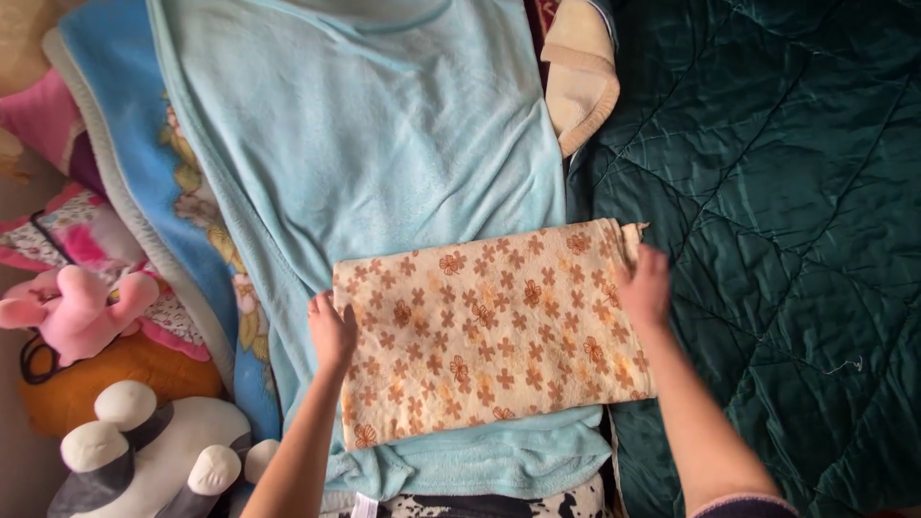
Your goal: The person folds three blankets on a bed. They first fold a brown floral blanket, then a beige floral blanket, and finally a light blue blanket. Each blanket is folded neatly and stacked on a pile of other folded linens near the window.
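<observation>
A folded cream cloth with an orange flower print (489, 331) lies flat on a light blue fleece blanket (374, 144). My left hand (331, 331) rests palm down on the cloth's left edge, fingers together. My right hand (645, 286) presses on the cloth's upper right corner, fingers spread over the edge. Neither hand lifts the cloth; both lie flat on it.
A dark green quilted bedspread (767, 221) covers the right half. A blue patterned blanket (125, 163) lies under the fleece at left. Plush toys sit at lower left: a pink one (77, 307) and a white-and-grey one (144, 451). A cream pillow (580, 67) lies at top.
</observation>
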